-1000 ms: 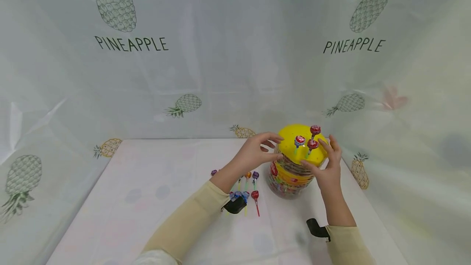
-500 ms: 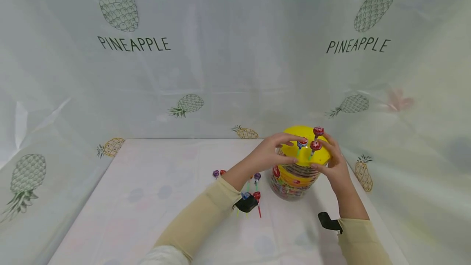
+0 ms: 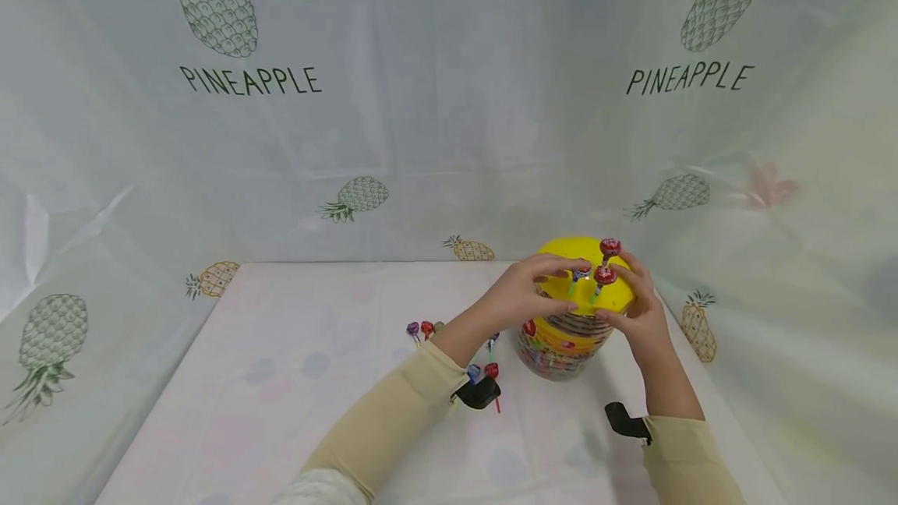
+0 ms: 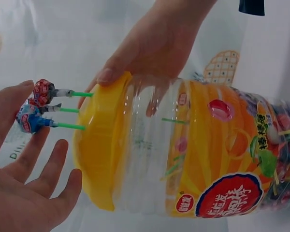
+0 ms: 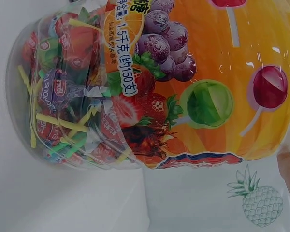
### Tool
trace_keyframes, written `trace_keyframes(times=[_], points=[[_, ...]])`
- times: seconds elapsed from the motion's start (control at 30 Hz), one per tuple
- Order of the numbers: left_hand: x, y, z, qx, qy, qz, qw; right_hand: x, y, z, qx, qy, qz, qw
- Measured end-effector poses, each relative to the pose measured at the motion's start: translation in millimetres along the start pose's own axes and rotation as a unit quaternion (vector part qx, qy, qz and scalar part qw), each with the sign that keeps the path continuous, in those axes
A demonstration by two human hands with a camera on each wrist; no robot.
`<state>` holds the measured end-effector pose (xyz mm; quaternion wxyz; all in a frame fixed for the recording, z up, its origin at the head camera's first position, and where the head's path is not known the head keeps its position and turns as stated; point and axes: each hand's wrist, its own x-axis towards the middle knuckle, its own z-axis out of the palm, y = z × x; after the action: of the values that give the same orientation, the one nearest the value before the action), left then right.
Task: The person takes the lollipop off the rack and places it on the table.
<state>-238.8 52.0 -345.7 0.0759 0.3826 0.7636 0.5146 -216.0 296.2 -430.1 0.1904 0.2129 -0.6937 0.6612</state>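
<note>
A clear plastic lollipop jar [image 3: 554, 357] stands upright on the table under a domed yellow lid [image 3: 571, 246]. Three wrapped lollipops rise from the lid on green sticks: two red ones [image 3: 606, 277] and a blue-wrapped one [image 4: 29, 121]. My left hand [image 3: 519, 291] is over the lid's left side, its spread thumb and fingers either side of the blue lollipop, index fingertip right at its candy head. With my right hand [image 3: 640, 314] I hold the lid's right edge, thumb on the rim and fingers round the far side. More lollipops [image 5: 53, 92] fill the jar's bottom.
Several loose lollipops [image 3: 427, 329] lie on the table left of the jar, partly hidden by my left forearm and its black wrist camera [image 3: 479, 393]. A white table cover [image 3: 295, 333] runs back to a pineapple-print curtain [image 3: 449, 100].
My left hand has moved right from the lid's left edge to the blue lollipop. My right hand has shifted slightly right along with the jar in view and stays at the lid.
</note>
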Motion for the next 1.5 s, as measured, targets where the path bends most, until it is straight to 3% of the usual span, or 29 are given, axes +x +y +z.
trace_keyframes(times=[0.13,0.3,0.53,0.63,1.03,1.23,1.37,1.5], points=[[1.6,0.3,1.5,-0.024,0.022,0.002,0.9995,1,-2,1,0.001,0.001,-0.001,1.000],[0.7,2.0,-1.1,-0.072,0.051,-0.018,0.9959,1,-3,4,-0.002,0.017,0.013,1.000],[-17.5,-6.3,-19.7,-0.130,0.087,-0.027,0.9874,0,-5,5,0.004,0.036,0.036,0.999],[-31.7,-16.6,-28.3,-0.127,0.099,-0.032,0.9864,-1,-3,6,0.012,0.032,0.033,0.999],[-92.3,-69.9,-45.8,-0.109,0.124,-0.136,0.9768,-2,0,8,0.037,0.027,0.025,0.999],[-122.5,-101.2,-44.3,-0.109,0.131,-0.191,0.9666,-2,1,7,0.028,0.030,0.032,0.999],[-135.4,-120.5,-38.6,-0.107,0.128,-0.223,0.9604,-1,-1,6,0.025,0.044,0.036,0.998],[-145.4,-137.6,-29.8,-0.106,0.142,-0.261,0.9491,-2,-3,5,0.026,0.039,0.034,0.998]])
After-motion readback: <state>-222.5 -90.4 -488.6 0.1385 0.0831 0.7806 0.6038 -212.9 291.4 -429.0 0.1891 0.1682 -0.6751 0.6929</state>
